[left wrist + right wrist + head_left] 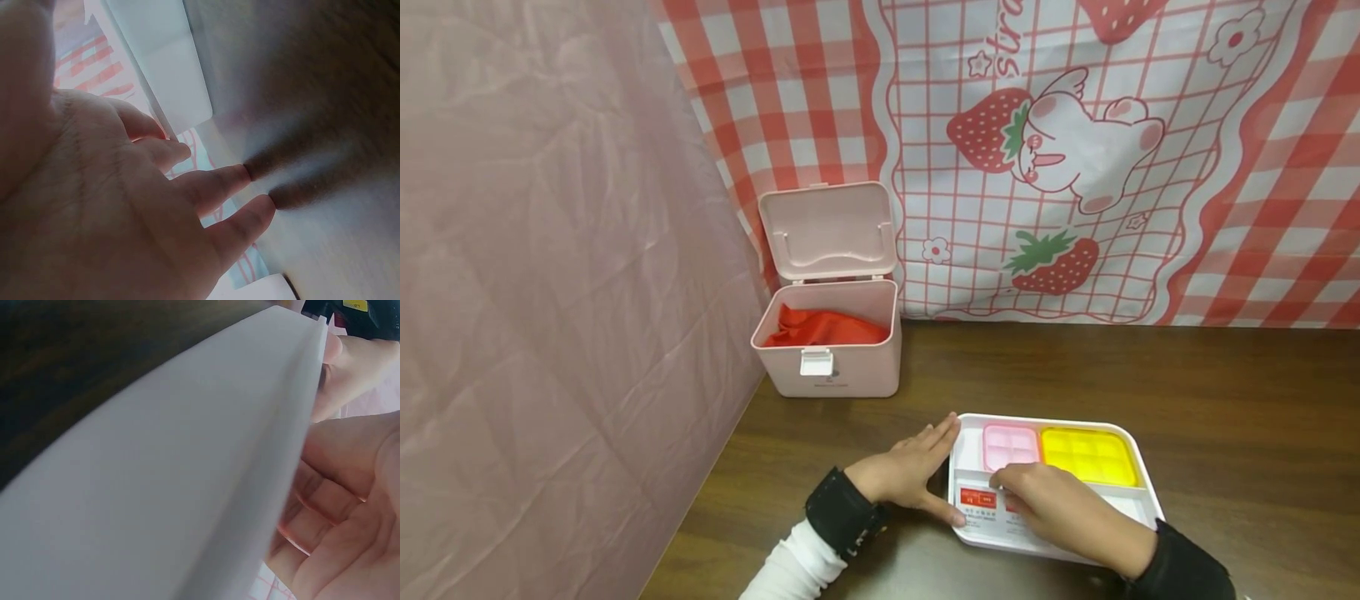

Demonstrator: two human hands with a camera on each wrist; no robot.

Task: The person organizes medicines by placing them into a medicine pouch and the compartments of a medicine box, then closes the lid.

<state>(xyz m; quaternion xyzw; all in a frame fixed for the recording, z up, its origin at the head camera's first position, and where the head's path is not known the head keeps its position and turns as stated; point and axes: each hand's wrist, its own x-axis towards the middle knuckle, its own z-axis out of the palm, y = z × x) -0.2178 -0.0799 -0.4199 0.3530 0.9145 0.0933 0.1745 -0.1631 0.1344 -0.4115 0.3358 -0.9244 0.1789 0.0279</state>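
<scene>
A white divided tray [1123, 504] lies on the table. In its back row sit a pink lidded case [1011, 447] and a longer yellow one [1090, 457]. White packets with red print [978, 498] lie in the front compartment. My left hand [904, 473] rests against the tray's left end, fingers straight, fingertips at the back corner and thumb at the front one. My right hand [1063, 504] is over the front compartment, its fingers bent down at the packets. In the right wrist view the tray's wall hides those fingertips; I cannot tell whether they pinch a packet.
Behind and left of the tray stands a pink box [827, 371] with its lid [829, 232] raised and red cloth [827, 327] inside. A pink fabric sheet [550, 292] hangs along the left side, a strawberry-print cloth [925, 283] at the back of the wooden table [1247, 400].
</scene>
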